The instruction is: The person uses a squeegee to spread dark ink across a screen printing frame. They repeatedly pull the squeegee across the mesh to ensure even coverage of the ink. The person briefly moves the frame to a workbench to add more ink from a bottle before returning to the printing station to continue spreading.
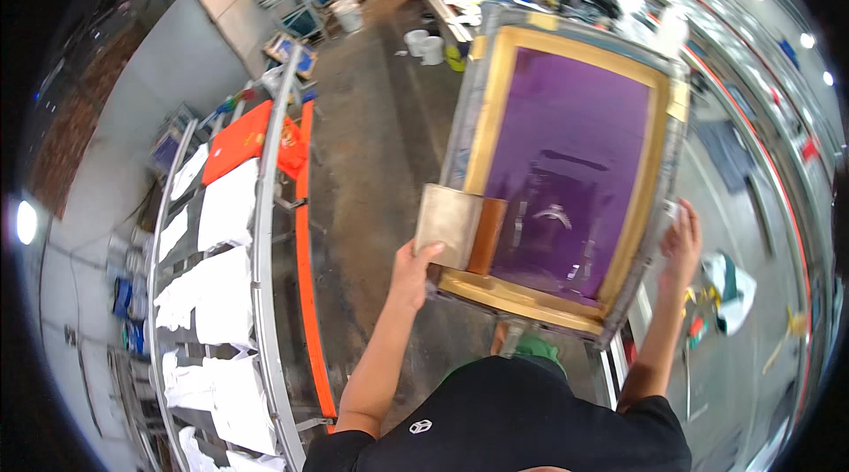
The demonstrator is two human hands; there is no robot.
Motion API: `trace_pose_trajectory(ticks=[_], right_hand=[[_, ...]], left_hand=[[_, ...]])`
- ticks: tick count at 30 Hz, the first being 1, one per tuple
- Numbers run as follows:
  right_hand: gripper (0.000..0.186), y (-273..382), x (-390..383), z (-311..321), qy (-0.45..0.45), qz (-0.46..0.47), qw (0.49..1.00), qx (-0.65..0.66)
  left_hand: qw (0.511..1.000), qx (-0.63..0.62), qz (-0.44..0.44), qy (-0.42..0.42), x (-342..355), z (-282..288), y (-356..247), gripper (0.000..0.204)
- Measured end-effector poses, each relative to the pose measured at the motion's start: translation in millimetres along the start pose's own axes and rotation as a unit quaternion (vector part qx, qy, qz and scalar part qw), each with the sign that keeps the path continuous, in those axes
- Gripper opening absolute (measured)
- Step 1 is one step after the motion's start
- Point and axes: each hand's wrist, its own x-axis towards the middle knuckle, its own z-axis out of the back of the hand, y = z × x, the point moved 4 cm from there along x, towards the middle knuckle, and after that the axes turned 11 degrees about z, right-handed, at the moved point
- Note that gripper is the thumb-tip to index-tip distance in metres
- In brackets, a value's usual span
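A screen printing frame (650, 180) with purple mesh and tape-yellow inner borders hangs tilted in front of my body. Pale marks and glossy spots show on the lower mesh. At its lower left corner lies a squeegee (453, 226) with a beige handle and a brown blade, overlapping the frame. My left hand (410, 272) is closed on the squeegee, thumb over the handle; its other fingers are hidden behind, so I cannot tell whether they also grip the frame. Along the right edge, my right hand (680, 246) is closed around the frame's side.
To the left runs a metal rack (265, 233) with white shirts (232, 207), an orange shirt (239, 143) and an orange rail (308, 295). White buckets (431, 50) stand on the floor ahead. A long grey table (721, 198) extends along the right, with a white-and-green cloth (730, 293).
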Motion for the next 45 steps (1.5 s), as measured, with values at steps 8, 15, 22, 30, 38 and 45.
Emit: trace_pose_trajectory(ticks=[8, 15, 22, 30, 38, 45], right_hand=[[0.023, -132.8, 9.6, -418.8, 0.294, -0.146, 0.938, 0.108], [0.021, -239.1, 29.4, -644.9, 0.335, -0.176, 0.920, 0.102], [0.022, -275.1, 113.4, -764.7, 0.239, -0.217, 0.938, 0.123], [0.022, -396.7, 240.0, -956.0, 0.178, -0.183, 0.953, 0.160], [0.030, -485.5, 353.2, -1179.4, 0.227, -0.227, 0.935, 0.152], [0.035, -568.5, 442.2, -1375.6, 0.224, -0.256, 0.924, 0.174]], left_hand=[[0.956, -0.120, -0.114, -0.243, 67.4, 217.4, -88.5, 0.045], [0.941, -0.148, -0.125, -0.278, 236.1, 330.2, -161.8, 0.048], [0.969, -0.087, -0.071, -0.222, 418.8, 362.2, -325.9, 0.050], [0.973, -0.053, -0.105, -0.199, 713.7, 397.8, -448.7, 0.052], [0.968, -0.103, -0.083, -0.213, 902.4, 445.7, -542.4, 0.051], [0.964, -0.103, -0.086, -0.230, 1103.8, 497.5, -630.8, 0.051]])
